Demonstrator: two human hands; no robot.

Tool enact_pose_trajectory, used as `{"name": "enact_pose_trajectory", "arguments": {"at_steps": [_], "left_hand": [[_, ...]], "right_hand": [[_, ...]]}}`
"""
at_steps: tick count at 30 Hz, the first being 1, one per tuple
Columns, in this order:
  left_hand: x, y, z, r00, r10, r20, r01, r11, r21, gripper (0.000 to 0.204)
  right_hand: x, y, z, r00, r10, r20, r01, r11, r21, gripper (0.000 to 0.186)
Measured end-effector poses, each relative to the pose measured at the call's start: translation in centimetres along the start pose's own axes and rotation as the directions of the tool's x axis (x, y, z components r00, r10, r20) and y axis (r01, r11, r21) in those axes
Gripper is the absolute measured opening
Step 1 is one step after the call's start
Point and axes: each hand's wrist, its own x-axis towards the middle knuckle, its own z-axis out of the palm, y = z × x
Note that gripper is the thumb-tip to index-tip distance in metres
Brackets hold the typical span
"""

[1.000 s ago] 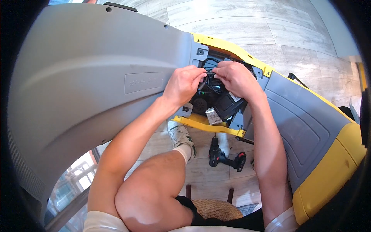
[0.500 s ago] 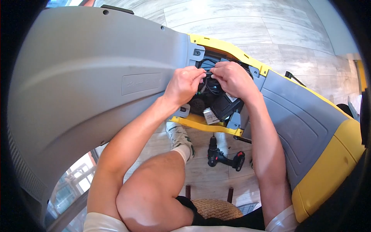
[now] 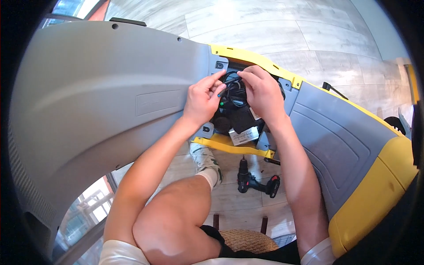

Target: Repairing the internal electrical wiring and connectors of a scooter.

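Both hands are over an open compartment in a grey and yellow plastic body, among tangled black cables (image 3: 238,98). My left hand (image 3: 201,101), at the compartment's left side, has fingers closed on a thin dark cable (image 3: 224,89) with a bluish tip, its index finger raised. Across from it, my right hand (image 3: 264,97) pinches cable near the compartment's top, its fingertips partly hidden. Below them lie a black box (image 3: 240,120), a dark round part (image 3: 221,124) and a silver labelled module (image 3: 244,136).
A large grey panel (image 3: 84,79) fills the left, a grey and yellow section (image 3: 340,132) the right. Below the yellow frame (image 3: 232,145), a cordless drill (image 3: 255,181) lies on the wood-look floor (image 3: 322,33), near my shoe (image 3: 202,157) and a woven seat (image 3: 245,240).
My fingertips have moved from level to slanted, the right ones higher, and the cable tilts with them. The black box sits differently, showing more of the silver module. The view has shifted slightly.
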Motion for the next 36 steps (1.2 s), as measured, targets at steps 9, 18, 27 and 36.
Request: {"name": "enact_pose_trajectory", "arguments": {"at_steps": [9, 18, 27, 36], "left_hand": [[1.0, 1.4, -1.4, 0.956, 0.091, 0.278, -0.161, 0.957, 0.241, 0.04], [1.7, -0.3, -0.9, 0.969, -0.224, 0.108, 0.23, 0.973, -0.038, 0.016], [2.1, 0.3, -1.4, 0.895, -0.355, 0.269, 0.44, 0.801, -0.407, 0.015], [1.6, 1.1, -1.3, 0.972, -0.222, 0.081, 0.232, 0.959, -0.165, 0.016]], "right_hand": [[-2.1, -1.1, -1.1, 0.998, -0.063, 0.01, 0.064, 0.995, -0.078, 0.018], [-4.3, -4.1, -3.9, 0.844, 0.014, 0.536, 0.151, 0.953, -0.263, 0.084], [-4.6, -3.3, -4.3, 0.878, -0.081, 0.472, 0.175, 0.972, -0.159, 0.069], [-4.4, -3.9, -3.8, 0.876, -0.112, 0.469, 0.175, 0.98, -0.093, 0.064]]}}
